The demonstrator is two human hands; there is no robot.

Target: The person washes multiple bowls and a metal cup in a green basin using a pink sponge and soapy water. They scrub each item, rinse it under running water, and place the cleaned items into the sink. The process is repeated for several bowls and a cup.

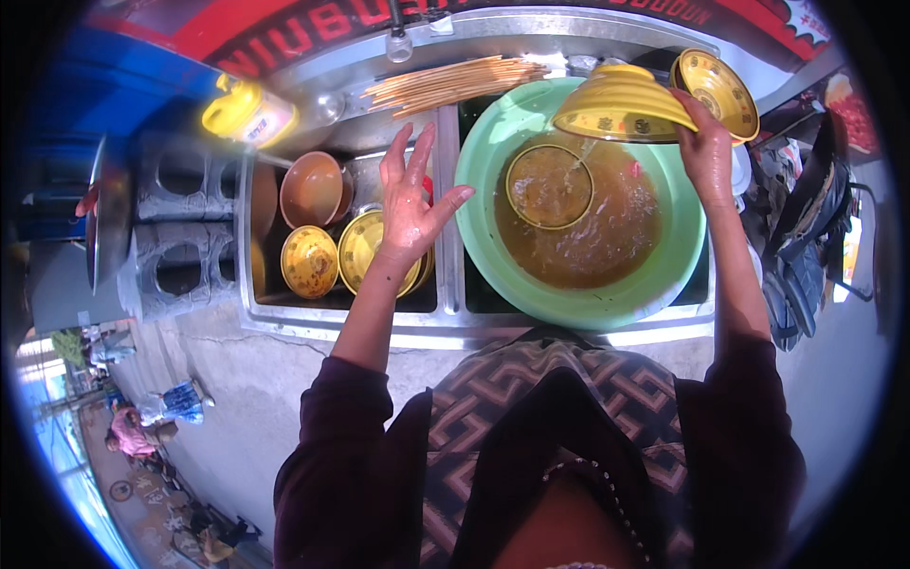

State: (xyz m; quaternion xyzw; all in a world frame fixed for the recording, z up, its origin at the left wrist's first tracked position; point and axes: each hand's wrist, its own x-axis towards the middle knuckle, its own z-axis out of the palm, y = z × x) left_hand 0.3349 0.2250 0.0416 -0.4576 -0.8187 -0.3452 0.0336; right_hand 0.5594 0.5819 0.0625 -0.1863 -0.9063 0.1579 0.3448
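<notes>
My right hand grips a yellow patterned bowl by its rim, tilted over a large green plastic basin. Water drips from the bowl's edge. Brownish water fills the basin's bottom, and a round yellow-rimmed bowl lies in it. My left hand is wet and holds nothing; its fingers are spread above the left sink compartment. Beneath it sit stacked yellow bowls, partly hidden by the wrist. Beside them are a stained yellow bowl and a brown bowl.
Bundled wooden chopsticks lie along the back ledge of the steel sink. A yellow detergent jug stands at the back left. More yellow bowls rest at the back right. A faucet hangs over the back. People are visible at far left.
</notes>
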